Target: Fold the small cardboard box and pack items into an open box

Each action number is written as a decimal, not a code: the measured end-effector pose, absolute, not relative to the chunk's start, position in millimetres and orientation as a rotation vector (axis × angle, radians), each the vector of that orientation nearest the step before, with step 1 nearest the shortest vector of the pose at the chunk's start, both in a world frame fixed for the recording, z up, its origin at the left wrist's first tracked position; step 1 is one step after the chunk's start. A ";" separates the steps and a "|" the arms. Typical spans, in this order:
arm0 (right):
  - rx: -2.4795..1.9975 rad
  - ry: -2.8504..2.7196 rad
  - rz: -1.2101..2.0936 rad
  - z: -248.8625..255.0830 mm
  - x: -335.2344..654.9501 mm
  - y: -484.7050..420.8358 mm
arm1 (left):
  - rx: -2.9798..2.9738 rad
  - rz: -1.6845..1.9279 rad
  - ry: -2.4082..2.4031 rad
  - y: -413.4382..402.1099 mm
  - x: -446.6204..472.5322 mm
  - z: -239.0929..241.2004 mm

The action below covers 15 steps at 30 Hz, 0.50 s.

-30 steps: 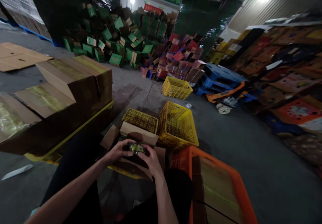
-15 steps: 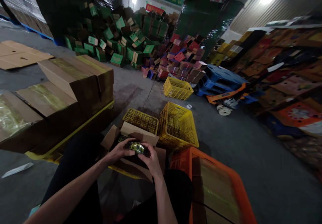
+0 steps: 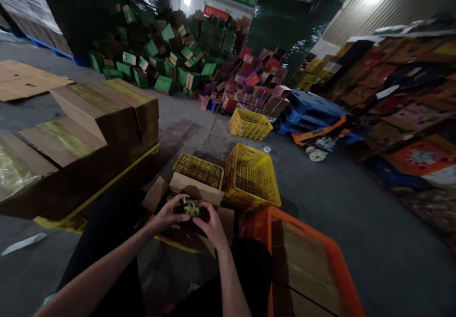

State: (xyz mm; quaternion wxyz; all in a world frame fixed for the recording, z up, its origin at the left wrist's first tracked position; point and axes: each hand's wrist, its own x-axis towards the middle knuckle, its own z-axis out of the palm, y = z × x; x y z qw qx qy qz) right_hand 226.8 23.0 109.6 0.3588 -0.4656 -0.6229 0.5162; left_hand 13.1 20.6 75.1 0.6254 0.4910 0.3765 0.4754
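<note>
Head view: both hands meet just above an open cardboard box (image 3: 198, 192) that stands on the floor in front of the person's knees. The left hand (image 3: 166, 215) and the right hand (image 3: 213, 225) are each curled narrowly around a small shiny green-and-yellow item (image 3: 191, 207), fingertips pressing on it from either side. It sits over the box's opening; what kind of item it is cannot be told in the dim light.

Directly behind the box lies a shallow yellow crate (image 3: 198, 169), and beside that, behind and to the right of the box, a deeper yellow crate (image 3: 254, 177) stands tilted. An orange crate (image 3: 333, 264) touches the box's right side. Left of the box, large brown cartons (image 3: 103, 112) rest on a yellow pallet (image 3: 107, 186). Far behind the box is another yellow crate (image 3: 250, 124), and beyond it a heap of green boxes (image 3: 167, 46).
</note>
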 end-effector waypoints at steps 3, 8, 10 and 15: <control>-1.197 -1.590 1.351 109.2 225.2 21.8 | 1.180 1.081 0.875 21.3 12.5 74.8; -1.176 -1.549 1.372 106.7 221.8 20.4 | 1.196 1.081 0.839 22.8 13.5 76.1; -1.176 -1.560 1.355 105.5 221.3 20.8 | 1.180 1.084 0.852 23.2 14.3 75.3; -1.157 -1.578 1.381 107.6 220.5 20.5 | 1.137 1.088 0.927 23.2 15.9 72.9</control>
